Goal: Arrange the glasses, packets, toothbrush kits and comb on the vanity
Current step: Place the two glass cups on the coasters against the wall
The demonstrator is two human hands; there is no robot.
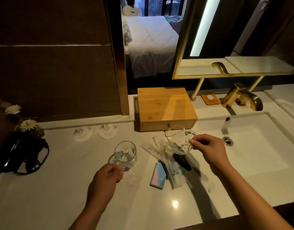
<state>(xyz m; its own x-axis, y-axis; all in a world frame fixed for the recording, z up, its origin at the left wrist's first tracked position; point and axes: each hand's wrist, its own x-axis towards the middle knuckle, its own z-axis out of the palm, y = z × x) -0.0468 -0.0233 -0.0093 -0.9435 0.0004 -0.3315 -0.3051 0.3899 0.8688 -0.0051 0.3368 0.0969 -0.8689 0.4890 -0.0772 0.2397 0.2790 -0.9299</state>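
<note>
Holding a glass in each hand above the white vanity [43,188]

Largest on the counter is the wooden drawer box [166,108], the landmark: the sink basin [252,146] lies to its right, two round paper coasters [95,132] to its left, a black corded bundle [22,153] further left. In front of the box, the right hand [207,151] pinches the handle of a tilted clear mug [177,140]; the left hand [104,181], nearer the camera and left of the box, grips the handle of the second glass [124,155]. Under the mug lie white packets [159,149], a toothbrush kit [175,175], a pink-and-blue packet [158,175] and a dark item, possibly the comb [182,161]
</note>
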